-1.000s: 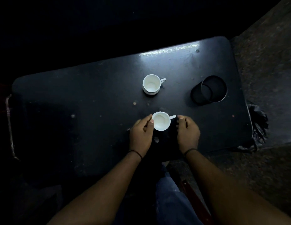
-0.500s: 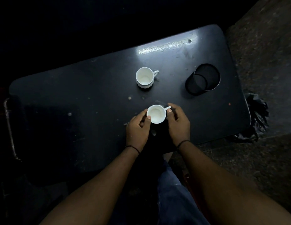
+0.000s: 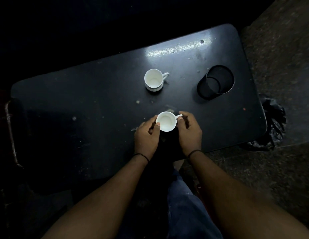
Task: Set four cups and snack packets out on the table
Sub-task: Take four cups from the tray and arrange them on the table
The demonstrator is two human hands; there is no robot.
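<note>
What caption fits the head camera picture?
Both hands hold a white cup on a dark table.

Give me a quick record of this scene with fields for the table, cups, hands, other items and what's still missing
table: dark table, scuffed and speckled
near cup: white, empty, handle pointing right
far cup: white, empty, standing alone, handle to the right
left hand: thumb on the near cup's rim
right hand: fingers at the near cup's handle side
other items: black mesh holder, upright, at the right
missing: two cups; no snack packets in view
</note>
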